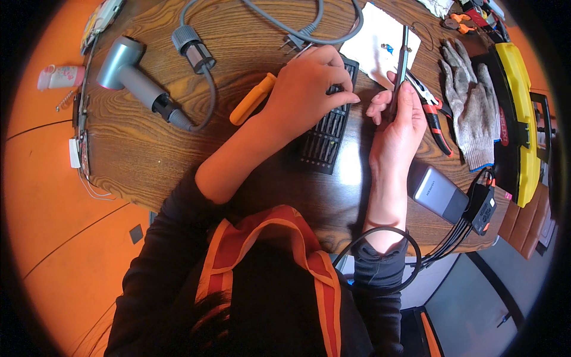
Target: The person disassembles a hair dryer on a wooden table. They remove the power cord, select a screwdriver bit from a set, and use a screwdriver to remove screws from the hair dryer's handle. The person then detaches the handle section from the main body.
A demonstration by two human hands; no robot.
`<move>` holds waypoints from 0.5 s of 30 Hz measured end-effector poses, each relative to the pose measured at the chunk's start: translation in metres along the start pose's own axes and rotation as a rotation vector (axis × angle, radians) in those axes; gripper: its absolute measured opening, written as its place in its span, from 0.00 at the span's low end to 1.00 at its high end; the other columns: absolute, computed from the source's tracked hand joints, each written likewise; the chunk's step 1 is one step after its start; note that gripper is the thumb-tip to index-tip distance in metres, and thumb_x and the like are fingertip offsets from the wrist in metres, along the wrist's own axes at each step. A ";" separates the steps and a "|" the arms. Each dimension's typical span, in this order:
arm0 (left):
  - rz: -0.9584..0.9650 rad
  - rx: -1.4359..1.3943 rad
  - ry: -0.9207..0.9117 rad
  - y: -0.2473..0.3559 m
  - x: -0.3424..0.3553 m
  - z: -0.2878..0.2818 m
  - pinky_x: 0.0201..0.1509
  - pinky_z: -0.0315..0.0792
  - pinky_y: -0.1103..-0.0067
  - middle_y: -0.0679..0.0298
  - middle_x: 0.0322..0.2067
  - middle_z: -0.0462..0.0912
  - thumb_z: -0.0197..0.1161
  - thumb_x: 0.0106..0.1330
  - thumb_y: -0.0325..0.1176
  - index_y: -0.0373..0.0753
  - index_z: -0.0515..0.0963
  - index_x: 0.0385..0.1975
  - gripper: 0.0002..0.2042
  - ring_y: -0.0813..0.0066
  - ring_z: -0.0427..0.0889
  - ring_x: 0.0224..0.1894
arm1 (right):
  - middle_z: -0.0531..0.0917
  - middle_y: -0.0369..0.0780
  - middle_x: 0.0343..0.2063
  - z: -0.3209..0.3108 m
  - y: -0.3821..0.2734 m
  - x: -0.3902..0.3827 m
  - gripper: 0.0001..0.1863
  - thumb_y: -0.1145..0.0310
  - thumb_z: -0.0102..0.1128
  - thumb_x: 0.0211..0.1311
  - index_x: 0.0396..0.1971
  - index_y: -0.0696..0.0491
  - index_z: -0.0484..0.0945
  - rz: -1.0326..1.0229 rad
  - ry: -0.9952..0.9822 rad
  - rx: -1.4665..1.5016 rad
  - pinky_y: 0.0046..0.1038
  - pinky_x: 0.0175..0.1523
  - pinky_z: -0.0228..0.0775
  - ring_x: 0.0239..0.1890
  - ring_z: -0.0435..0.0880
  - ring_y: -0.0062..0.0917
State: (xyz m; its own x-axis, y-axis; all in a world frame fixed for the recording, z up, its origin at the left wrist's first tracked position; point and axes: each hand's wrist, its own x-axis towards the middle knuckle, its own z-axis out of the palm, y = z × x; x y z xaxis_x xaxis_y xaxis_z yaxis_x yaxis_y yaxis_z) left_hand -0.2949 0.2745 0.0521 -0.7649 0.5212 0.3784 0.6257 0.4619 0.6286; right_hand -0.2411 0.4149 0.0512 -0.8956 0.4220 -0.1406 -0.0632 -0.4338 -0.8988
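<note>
My left hand [315, 80] is over a black case of screwdriver bits [324, 140], its fingers curled in and its thumb stretched across the slots. What those fingertips hold, if anything, is hidden. To the right, my right hand [401, 122] grips a slim dark-grey precision screwdriver [404, 56] between thumb and fingers, pointing away from me. Beyond it lies a white sheet [372, 44] with small blue-and-metal bits on it. Pliers [437, 122] with red-and-black handles rest just right of that hand. A yellow handle [253, 100] lies beside my left wrist.
A grey hair dryer [134, 74] and its cable [208, 98] lie at the left. A plug [295, 40] sits behind my left hand. On the right are work gloves [473, 107], a power bank [440, 193], a black cabled box [480, 208] and a yellow-and-black toolbox [517, 125].
</note>
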 end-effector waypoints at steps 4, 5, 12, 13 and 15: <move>0.077 -0.004 0.093 -0.002 -0.001 0.008 0.34 0.66 0.75 0.67 0.24 0.69 0.67 0.45 0.33 0.41 0.76 0.23 0.08 0.69 0.72 0.31 | 0.76 0.36 0.17 0.000 0.000 0.000 0.15 0.63 0.42 0.66 0.38 0.60 0.72 0.000 -0.003 -0.003 0.13 0.21 0.56 0.15 0.71 0.15; 0.079 0.003 0.091 -0.002 -0.001 0.008 0.34 0.66 0.76 0.66 0.25 0.69 0.66 0.45 0.32 0.40 0.76 0.25 0.08 0.70 0.72 0.31 | 0.76 0.36 0.17 0.000 -0.001 0.000 0.15 0.63 0.42 0.66 0.38 0.60 0.72 0.003 0.002 -0.003 0.13 0.21 0.56 0.15 0.71 0.15; 0.181 0.111 -0.044 0.007 -0.025 -0.015 0.40 0.67 0.76 0.65 0.32 0.73 0.64 0.49 0.31 0.42 0.76 0.38 0.14 0.70 0.73 0.37 | 0.76 0.36 0.16 0.001 0.000 0.000 0.15 0.64 0.42 0.66 0.37 0.60 0.72 0.007 0.013 -0.003 0.13 0.20 0.56 0.15 0.71 0.15; 0.231 0.176 -0.114 0.009 -0.029 -0.017 0.42 0.67 0.75 0.65 0.35 0.74 0.64 0.50 0.32 0.43 0.76 0.41 0.16 0.70 0.73 0.39 | 0.76 0.36 0.16 0.001 0.000 0.000 0.15 0.64 0.42 0.66 0.37 0.60 0.72 0.006 0.012 -0.007 0.13 0.20 0.55 0.15 0.71 0.15; 0.276 0.237 -0.137 0.010 -0.036 -0.019 0.45 0.65 0.75 0.67 0.39 0.73 0.64 0.50 0.34 0.42 0.74 0.44 0.19 0.70 0.71 0.44 | 0.76 0.36 0.16 0.001 0.000 0.000 0.14 0.64 0.43 0.66 0.37 0.60 0.72 0.005 0.011 -0.011 0.13 0.20 0.55 0.15 0.71 0.16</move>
State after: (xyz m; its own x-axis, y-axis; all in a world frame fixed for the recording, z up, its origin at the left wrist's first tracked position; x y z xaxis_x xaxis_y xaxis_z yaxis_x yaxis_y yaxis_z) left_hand -0.2641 0.2471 0.0578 -0.5453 0.7329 0.4068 0.8354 0.4357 0.3350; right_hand -0.2413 0.4136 0.0517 -0.8910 0.4284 -0.1501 -0.0534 -0.4273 -0.9025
